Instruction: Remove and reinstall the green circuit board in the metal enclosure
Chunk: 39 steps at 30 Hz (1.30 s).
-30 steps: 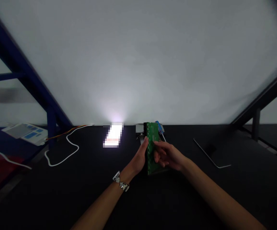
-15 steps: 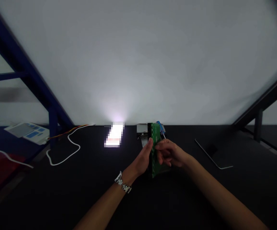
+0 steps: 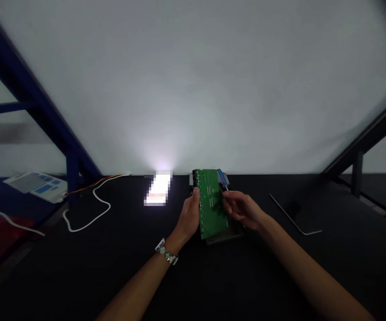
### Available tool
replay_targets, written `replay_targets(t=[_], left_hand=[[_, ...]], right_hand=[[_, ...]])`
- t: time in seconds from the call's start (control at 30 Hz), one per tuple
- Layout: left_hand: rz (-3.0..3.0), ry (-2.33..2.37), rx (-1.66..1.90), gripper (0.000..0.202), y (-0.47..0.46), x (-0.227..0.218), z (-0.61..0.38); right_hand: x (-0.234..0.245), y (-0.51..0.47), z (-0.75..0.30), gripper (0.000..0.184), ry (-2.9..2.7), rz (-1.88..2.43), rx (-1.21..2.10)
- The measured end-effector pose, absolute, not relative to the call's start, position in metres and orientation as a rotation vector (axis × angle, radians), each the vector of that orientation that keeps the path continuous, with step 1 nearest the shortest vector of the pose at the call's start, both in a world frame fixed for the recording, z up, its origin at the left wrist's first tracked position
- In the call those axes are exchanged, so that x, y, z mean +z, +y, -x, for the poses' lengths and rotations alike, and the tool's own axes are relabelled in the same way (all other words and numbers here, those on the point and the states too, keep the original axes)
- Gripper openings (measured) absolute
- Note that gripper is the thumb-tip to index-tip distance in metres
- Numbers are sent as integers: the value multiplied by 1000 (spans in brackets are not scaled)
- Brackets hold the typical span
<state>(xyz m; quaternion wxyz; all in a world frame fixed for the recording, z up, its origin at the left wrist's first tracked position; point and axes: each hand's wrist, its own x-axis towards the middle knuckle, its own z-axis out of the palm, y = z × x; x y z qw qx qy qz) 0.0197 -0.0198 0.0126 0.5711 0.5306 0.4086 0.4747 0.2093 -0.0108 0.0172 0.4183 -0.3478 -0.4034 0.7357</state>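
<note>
A green circuit board (image 3: 211, 200) is tilted up in front of me, its flat face toward me. My left hand (image 3: 190, 216) grips its left edge, thumb on the near side and the other fingers hidden behind. At the right edge, my right hand (image 3: 243, 208) is closed, with thumb and index finger pinching the board's rim and the other fingers curled. Just beyond those fingertips lies a blue-handled screwdriver (image 3: 222, 175). Behind and under the board a dark flat piece (image 3: 224, 237) and some grey metal parts are partly hidden.
A bright, blurred-out screen (image 3: 159, 189) stands left of the board by the wall. Further left are a white cable (image 3: 104, 203) and a white-and-blue card (image 3: 42, 185). A thin bent rod (image 3: 288, 216) lies on the black tabletop (image 3: 193, 285) at right. Blue frame bars (image 3: 46, 116) rise at the left side.
The board has turned from nearly edge-on to show its broad green face, shifting slightly left. My right hand has moved from in front of its face to its right edge.
</note>
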Motion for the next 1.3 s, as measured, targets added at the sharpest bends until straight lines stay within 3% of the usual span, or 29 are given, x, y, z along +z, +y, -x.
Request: replay_targets(t=[0.13,0.33,0.5,0.6,0.9,1.1,1.3], left_hand=[[-1156,976,1196,68,-14,14,-16],[-1103,983,1209,72,-10,12,-11],[-1331,1098,1312,50,-4,9,-11],[-1350,1000,1240,48,-5,13,-12],[-1293,872,1117,52,-12,17,-14],[-1158,746,1091,59,-7,15,-10],[-1187,682,1074,55,-12,24,-10]], right_hand=[[15,-13,-210,40,-1049,959,1665],[22,-28,-192,30,-1279,1022,1441],[19,-34,-183,27,-1306,1077,1056],[17,-37,-182,27,-1358,1148,867],[27,-53,-163,22,-1720,1052,929],[17,-39,-170,14,-1617,1180,689],[10,-20,-180,22,-1752,1308,742]])
